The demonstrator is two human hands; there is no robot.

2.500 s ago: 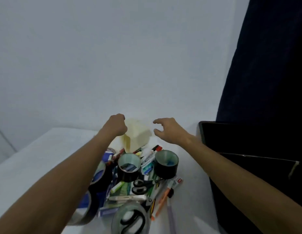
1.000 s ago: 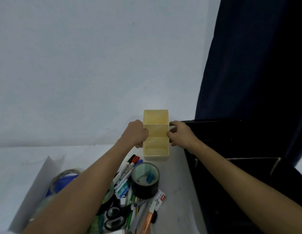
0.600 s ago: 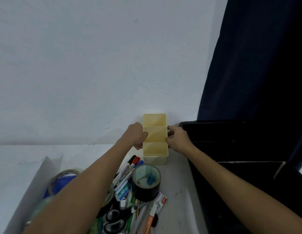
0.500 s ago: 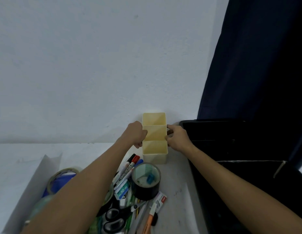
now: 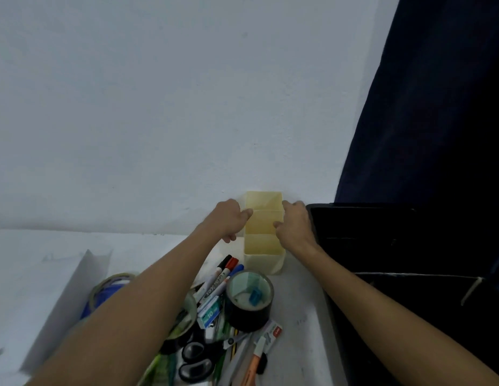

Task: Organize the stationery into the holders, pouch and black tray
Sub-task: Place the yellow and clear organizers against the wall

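A pale yellow holder [image 5: 263, 263] with three compartments stands upright on the white table against the wall. My left hand [image 5: 229, 220] grips its left wall, thumb over the rim. On the other side, my right hand [image 5: 294, 224] grips the right wall. A black tray [image 5: 382, 218] lies directly right of the holder. In front of the holder lies a heap of stationery: markers [image 5: 223, 277], a black tape roll [image 5: 249, 302], a staples box [image 5: 210, 312], scissors [image 5: 195, 358] and pens.
A blue tape roll [image 5: 109, 291] and a clear tape roll lie partly under my left forearm. A white sheet [image 5: 70, 296] stands folded at the left. A dark curtain [image 5: 438, 107] hangs at the right behind the tray.
The holder went from lying tilted near the heap to standing upright at the wall between both hands. In the last half second it slid a little further toward the wall.
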